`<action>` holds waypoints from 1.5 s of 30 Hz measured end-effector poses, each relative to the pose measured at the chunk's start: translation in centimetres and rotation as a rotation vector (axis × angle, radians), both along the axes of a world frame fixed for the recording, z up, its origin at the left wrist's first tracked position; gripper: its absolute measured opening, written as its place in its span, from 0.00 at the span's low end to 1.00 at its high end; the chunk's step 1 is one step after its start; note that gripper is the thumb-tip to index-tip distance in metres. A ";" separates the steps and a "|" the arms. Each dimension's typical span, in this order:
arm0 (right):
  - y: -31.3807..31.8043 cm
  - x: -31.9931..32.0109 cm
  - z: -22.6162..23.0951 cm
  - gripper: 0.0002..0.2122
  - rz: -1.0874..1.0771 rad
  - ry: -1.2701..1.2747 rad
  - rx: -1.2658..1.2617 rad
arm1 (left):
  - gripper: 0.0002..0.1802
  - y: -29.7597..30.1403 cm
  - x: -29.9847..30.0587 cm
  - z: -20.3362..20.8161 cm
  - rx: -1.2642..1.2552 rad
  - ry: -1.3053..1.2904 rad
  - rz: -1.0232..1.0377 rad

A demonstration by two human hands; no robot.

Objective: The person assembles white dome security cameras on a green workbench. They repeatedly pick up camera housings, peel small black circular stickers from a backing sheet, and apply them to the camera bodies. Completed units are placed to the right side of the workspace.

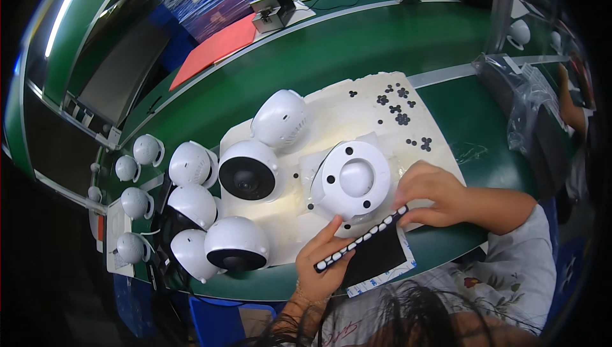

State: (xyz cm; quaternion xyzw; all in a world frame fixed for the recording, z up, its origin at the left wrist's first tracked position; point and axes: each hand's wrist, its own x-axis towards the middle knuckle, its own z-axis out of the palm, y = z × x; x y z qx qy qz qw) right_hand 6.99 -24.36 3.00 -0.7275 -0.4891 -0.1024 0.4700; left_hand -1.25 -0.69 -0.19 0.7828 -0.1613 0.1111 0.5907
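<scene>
My left hand is closed round the lower end of a narrow black strip with a row of white ovals, held at a slant. At its upper end, the fingers of my right hand are bent and pinch the strip's tip; any small piece between them is hidden. Just beyond lies a white dome camera, its ring-shaped base turned up, with three black round pads on the ring. Under the strip, partly covered, is a black sheet with a white and blue printed edge.
Several white dome cameras stand to the left, with more behind them. Small black discs are scattered across the far right of the pale board. Clear plastic wrap hangs at the right; a red sheet lies at the back.
</scene>
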 end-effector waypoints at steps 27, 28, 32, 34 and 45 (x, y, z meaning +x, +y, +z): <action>1.5 1.7 -0.6 0.04 -0.235 0.150 0.070 | 0.19 -0.5 0.4 -0.9 0.291 -0.236 0.028; 1.6 1.8 -0.7 0.05 -0.221 0.186 0.057 | 0.19 -0.4 0.4 -0.9 0.296 -0.225 0.025; 1.6 2.0 -0.7 0.05 -0.188 0.211 0.030 | 0.20 -0.3 0.5 -0.9 0.305 -0.196 0.017; 1.6 2.0 -0.7 0.05 -0.176 0.224 0.032 | 0.20 -0.3 0.4 -0.9 0.313 -0.188 0.032; 1.4 2.1 -1.0 0.05 -0.222 0.104 -0.006 | 0.18 -0.6 0.5 -0.7 0.345 -0.211 0.076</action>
